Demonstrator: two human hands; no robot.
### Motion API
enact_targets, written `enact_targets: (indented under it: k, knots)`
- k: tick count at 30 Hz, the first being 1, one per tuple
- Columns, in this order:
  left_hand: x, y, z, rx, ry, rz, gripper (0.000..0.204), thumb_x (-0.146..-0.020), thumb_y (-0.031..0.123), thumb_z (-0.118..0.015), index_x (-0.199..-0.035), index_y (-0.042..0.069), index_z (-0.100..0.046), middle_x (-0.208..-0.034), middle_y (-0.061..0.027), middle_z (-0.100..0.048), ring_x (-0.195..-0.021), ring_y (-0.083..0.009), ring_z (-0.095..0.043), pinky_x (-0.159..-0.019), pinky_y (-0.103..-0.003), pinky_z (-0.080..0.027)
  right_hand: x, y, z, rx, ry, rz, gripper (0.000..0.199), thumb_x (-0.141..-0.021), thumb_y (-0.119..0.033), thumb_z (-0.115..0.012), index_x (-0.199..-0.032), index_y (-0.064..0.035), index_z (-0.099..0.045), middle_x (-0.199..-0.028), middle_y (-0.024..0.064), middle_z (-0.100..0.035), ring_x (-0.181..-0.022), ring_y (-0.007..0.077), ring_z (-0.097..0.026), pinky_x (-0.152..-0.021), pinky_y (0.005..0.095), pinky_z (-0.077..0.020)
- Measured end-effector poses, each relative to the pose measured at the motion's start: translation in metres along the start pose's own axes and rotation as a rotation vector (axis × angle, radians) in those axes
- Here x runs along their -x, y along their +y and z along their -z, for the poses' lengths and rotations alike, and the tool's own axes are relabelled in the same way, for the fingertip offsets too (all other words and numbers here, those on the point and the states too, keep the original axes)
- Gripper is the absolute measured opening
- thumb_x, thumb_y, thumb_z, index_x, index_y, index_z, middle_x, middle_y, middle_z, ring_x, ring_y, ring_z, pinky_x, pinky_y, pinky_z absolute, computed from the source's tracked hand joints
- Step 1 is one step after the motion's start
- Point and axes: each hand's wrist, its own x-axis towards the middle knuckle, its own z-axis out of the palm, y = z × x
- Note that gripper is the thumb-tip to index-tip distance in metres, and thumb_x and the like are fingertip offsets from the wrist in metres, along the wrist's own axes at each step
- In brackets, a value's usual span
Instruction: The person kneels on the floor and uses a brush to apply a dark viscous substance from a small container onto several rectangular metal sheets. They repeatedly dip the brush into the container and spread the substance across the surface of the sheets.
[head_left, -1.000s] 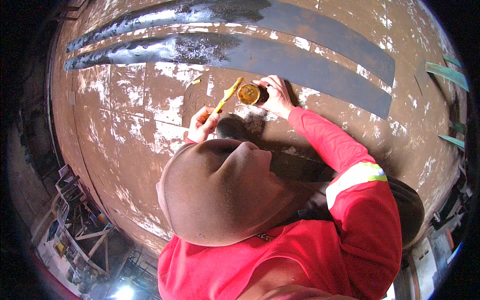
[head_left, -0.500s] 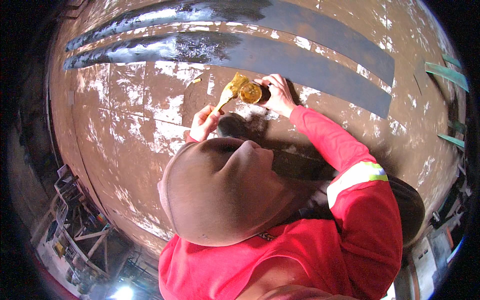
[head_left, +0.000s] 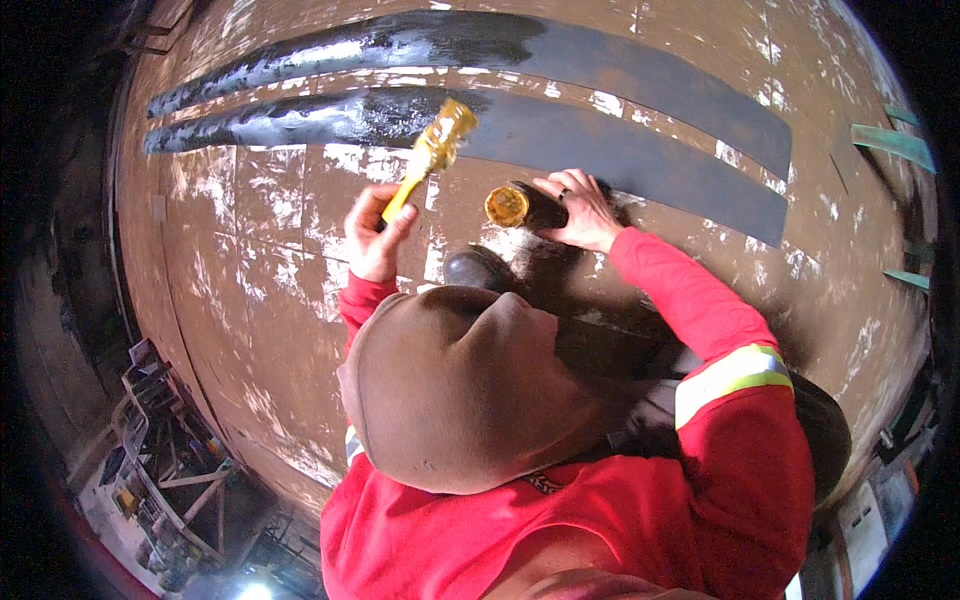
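Here the left hand is closing its fingers snugly round a flat yellow-handled brush, and the bristles, coated in glossy amber-yellow, are pointing up and away. In view, the brush is overlapping the nearer of two long, curved-looking grey strips, whose left stretches are shining wet-black. Over on the right, the right hand is curving its fingers part-open around a dark, round container, its yellow-smeared mouth facing the brush side, just below that nearer strip. Both strips are lying on a brown, white-patched surface, a dark rounded boot resting near the container. On markings: the brown cloth hood is showing one small dark mark, perhaps lettering, too tiny to read.
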Motion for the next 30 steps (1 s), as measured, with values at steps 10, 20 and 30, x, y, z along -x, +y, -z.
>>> enact_targets:
  k: [10,20,30]
  knots:
    - [-0.079,0.032,-0.028,-0.185,-0.174,0.014,0.017,-0.088,0.016,-0.063,-0.096,0.001,-0.062,-0.072,0.0029,-0.056,-0.061,-0.0028,-0.044,-0.054,-0.019,-0.034,0.036,0.082,0.109,0.483,-0.278,-0.105,0.046,-0.079,-0.018,-0.059,-0.124,-0.0076,-0.052,-0.137,0.0177,-0.039,-0.125,0.0326,-0.037,-0.098,0.0472,-0.0350]
    - [-0.142,-0.021,-0.072,-1.440,-0.123,0.038,0.020,-0.077,0.028,-0.065,-0.083,0.009,-0.065,-0.072,-0.0156,-0.064,-0.069,-0.0354,-0.063,-0.062,-0.044,-0.050,0.020,0.064,0.103,0.682,-0.481,-0.353,0.062,-0.085,-0.018,-0.056,-0.141,-0.0347,-0.033,-0.141,0.0255,-0.029,-0.127,0.0439,-0.033,-0.095,0.0532,-0.0371]
    - [-0.124,-0.039,-0.161,-1.482,-0.267,-0.272,0.016,-0.076,0.025,-0.065,-0.081,0.010,-0.061,-0.064,-0.0130,-0.062,-0.059,-0.0326,-0.062,-0.055,-0.043,-0.049,0.023,0.078,0.107,0.530,-0.491,-0.256,0.059,-0.080,-0.018,-0.060,-0.137,-0.0246,-0.043,-0.141,0.0310,-0.027,-0.128,0.0478,-0.030,-0.096,0.0532,-0.0402]
